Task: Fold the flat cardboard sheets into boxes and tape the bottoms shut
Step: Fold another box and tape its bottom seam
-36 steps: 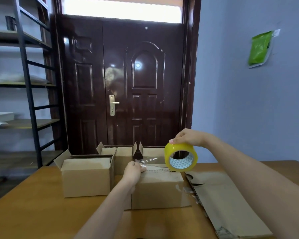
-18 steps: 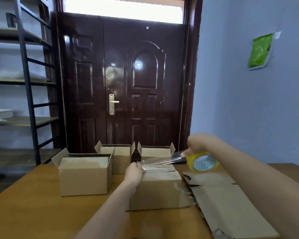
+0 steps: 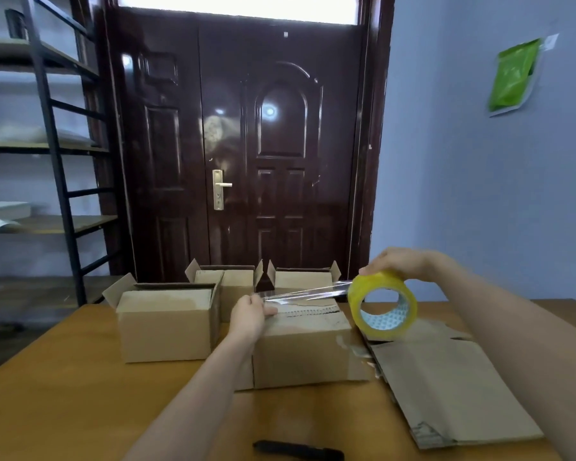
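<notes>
A folded cardboard box [image 3: 308, 352] lies in the middle of the table with its closed flaps up. My left hand [image 3: 250, 316] pinches the free end of a clear tape strip [image 3: 308, 292] at the box's left top edge. The strip stretches right to a yellow tape roll [image 3: 384, 306], which my right hand [image 3: 398, 262] grips from above, just off the box's right side. A flat cardboard sheet [image 3: 446, 384] lies on the table to the right.
An open-topped box [image 3: 165, 326] stands left of the middle box, and two more open boxes [image 3: 228, 282] [image 3: 303, 277] stand behind it. A black pen-like tool [image 3: 298, 450] lies near the table's front edge. A metal shelf rack [image 3: 54, 154] and a dark door are beyond.
My right hand pulled the roll away to the right, drawing out a length of tape, then turned the roll and lowered it slightly. My left hand stayed on the tape end.
</notes>
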{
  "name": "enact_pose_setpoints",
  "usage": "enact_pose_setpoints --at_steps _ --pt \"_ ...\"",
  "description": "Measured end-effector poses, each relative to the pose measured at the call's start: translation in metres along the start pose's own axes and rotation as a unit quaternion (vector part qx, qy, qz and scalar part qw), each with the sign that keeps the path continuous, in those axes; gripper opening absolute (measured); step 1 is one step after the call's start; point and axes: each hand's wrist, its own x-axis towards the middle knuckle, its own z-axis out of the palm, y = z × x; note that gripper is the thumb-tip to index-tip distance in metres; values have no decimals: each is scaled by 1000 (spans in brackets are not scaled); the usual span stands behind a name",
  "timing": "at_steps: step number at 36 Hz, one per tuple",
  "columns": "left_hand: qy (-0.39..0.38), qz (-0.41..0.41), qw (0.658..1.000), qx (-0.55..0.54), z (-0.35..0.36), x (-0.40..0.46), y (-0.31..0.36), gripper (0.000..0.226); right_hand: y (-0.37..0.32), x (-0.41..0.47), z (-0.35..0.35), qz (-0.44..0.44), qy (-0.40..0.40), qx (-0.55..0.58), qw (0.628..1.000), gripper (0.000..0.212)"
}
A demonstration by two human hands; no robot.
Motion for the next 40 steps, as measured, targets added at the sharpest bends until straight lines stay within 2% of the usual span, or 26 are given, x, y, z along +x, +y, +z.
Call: enact_pose_setpoints --at_steps 3,5,8,13,17,20,23,28,31,40 --pt "6 7 1000 28 0 3 -3 30 6 -3 -3 19 -2 -4 1000 34" --pt "0 19 998 53 3 4 -7 29 7 -4 -5 22 5 -27 999 27" --pt "4 51 994 94 7 2 -11 27 11 5 -7 43 20 -150 988 22" --pt "11 77 988 136 14 -1 -9 32 -3 11 6 118 79 -392 909 47" --pt "16 65 991 120 12 -4 -9 30 -13 16 12 133 96 -474 865 59" --pt "16 56 993 98 11 -5 -7 26 -7 19 15 146 91 -507 845 59" --pt "21 42 998 53 14 -6 -6 29 0 18 17 138 96 -492 854 64" --pt "22 -3 999 -24 7 -1 -6 28 8 19 14 113 99 -396 906 66" --pt "5 -36 997 -71 2 0 -2 26 10 20 15 108 112 -386 909 70" --pt "-26 -90 986 -137 -11 -6 5 23 17 34 27 91 107 -367 920 58"
